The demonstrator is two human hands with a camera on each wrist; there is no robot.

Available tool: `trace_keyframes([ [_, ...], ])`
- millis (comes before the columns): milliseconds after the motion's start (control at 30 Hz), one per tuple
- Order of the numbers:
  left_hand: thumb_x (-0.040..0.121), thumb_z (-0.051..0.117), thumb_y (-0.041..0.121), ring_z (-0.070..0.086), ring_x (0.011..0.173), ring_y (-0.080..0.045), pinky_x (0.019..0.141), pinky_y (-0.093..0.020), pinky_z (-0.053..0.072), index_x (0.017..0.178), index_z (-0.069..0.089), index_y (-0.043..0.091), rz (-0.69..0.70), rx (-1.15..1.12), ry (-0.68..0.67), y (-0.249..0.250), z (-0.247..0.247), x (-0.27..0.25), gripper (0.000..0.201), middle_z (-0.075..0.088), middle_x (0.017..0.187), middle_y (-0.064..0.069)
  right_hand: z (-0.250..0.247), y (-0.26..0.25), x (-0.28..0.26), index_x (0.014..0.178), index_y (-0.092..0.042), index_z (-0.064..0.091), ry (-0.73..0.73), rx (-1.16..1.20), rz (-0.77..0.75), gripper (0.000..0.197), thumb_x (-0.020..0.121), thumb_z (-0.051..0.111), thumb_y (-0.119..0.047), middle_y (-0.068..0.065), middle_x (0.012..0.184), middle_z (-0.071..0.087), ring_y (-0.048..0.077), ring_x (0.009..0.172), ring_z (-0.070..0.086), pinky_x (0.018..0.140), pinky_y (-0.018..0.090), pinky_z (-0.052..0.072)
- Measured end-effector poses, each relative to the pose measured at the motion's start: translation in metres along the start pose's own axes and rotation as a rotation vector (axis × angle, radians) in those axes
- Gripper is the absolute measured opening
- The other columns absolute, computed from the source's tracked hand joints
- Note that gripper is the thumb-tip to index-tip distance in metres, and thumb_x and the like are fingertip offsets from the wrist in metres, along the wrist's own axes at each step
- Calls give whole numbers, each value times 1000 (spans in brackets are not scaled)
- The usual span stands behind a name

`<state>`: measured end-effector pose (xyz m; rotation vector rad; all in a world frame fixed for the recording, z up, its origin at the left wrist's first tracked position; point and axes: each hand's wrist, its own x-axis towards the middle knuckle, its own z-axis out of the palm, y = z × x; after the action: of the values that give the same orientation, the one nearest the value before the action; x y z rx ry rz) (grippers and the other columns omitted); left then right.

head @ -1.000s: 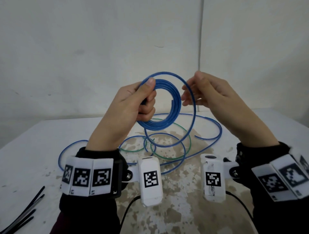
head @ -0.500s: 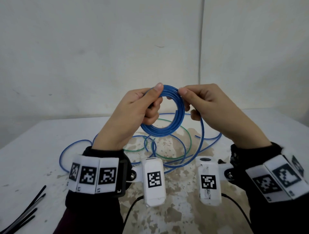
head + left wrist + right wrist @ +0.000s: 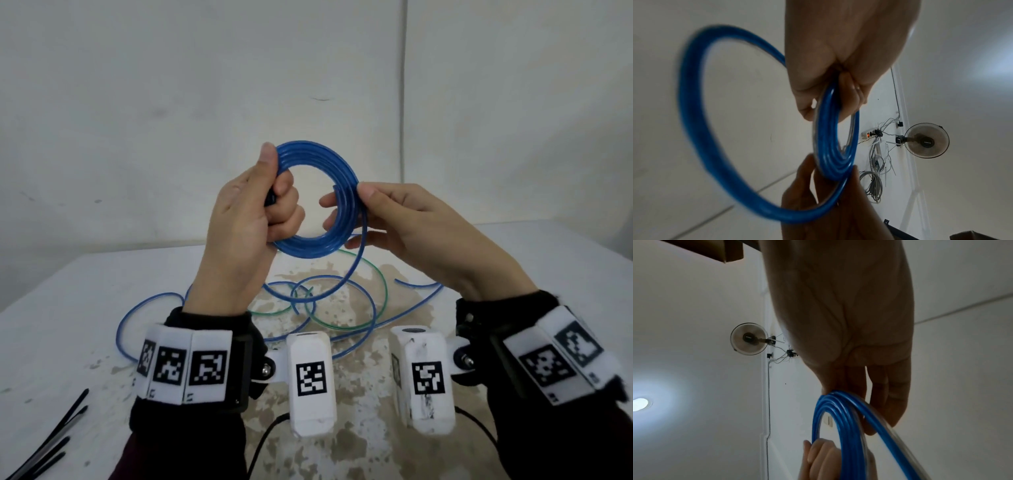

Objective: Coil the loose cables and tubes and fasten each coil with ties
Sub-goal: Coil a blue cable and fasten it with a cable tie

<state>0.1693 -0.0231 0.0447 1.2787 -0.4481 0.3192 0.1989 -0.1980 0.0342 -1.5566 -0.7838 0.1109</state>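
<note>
a glossy, translucent blue plastic tube coil (image 3: 317, 195) (several round loops) is held above the white, stained tabletop (image 3: 85, 308). the left hand (image 3: 246, 219) grips its left side; the right hand (image 3: 404, 222) pinches its right edge.

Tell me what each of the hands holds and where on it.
Both hold the blue tube coil: left hand grips its left side, right hand pinches its right side.

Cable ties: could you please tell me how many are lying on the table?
4 black cable ties, fanned together at the table's near left edge; they overlap and run off frame, so more may be hidden.
</note>
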Motion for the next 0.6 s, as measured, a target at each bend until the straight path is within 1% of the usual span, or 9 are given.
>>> trace_keyframes([
  [67,102,29,37,13,43,-6,42,-18,15,65,34,15,9,-63,26,-4,5,0,43,20,48,9,4,0,2,104,-9,65,-2,151,-5,41,103,28,-26,4,88,71,15,88,65,84,31,54],
  [133,102,28,38,14,42,-6,45,-21,13,66,33,15,26,-100,34,-9,10,1,43,19,47,9,7,0,4,99,-7,64,16,309,-17,43,104,26,-26,4,78,68,15,80,64,78,26,53],
  [167,102,27,38,16,42,-6,47,-21,14,67,33,15,30,-111,28,-10,12,1,43,20,47,9,8,-1,4,96,-7,63,20,377,-25,43,104,25,-27,3,71,65,16,76,63,76,25,52],
  [233,103,26,38,19,42,-7,51,-23,15,67,33,15,9,-129,-2,-13,13,3,43,22,47,9,10,-1,6,92,-6,58,31,466,-42,42,104,25,-29,-1,60,51,17,68,57,75,26,51],
  [300,103,26,37,24,42,-9,52,-22,21,67,35,15,-34,-133,-47,-14,12,4,43,24,48,7,11,-2,8,88,-5,53,79,480,-47,40,104,25,-29,-4,56,40,15,61,51,74,26,50],
  [367,102,26,36,32,43,-12,51,-19,31,67,36,14,-82,-116,-106,-13,9,4,43,27,49,4,10,-3,8,84,-5,51,129,432,-49,39,104,26,-27,-5,54,36,14,56,46,69,25,49],
  [433,99,29,35,43,44,-16,53,-20,41,67,36,13,-154,-56,-190,-9,5,2,41,31,47,2,6,-6,5,81,-6,50,123,310,-42,38,105,27,-26,-6,52,33,14,53,41,65,25,47],
  [533,91,39,36,47,43,-20,55,-23,44,67,42,10,-285,125,-302,0,-1,-2,36,34,45,1,2,-10,-2,78,-7,49,32,27,13,37,104,29,-25,-7,52,30,14,50,37,65,26,47],
  [600,90,41,35,45,40,-19,63,-30,42,71,49,7,-326,230,-358,2,-5,-5,35,35,45,0,3,-14,-7,76,-9,50,-43,-90,47,38,104,30,-25,-8,51,32,13,50,35,64,26,47],
])
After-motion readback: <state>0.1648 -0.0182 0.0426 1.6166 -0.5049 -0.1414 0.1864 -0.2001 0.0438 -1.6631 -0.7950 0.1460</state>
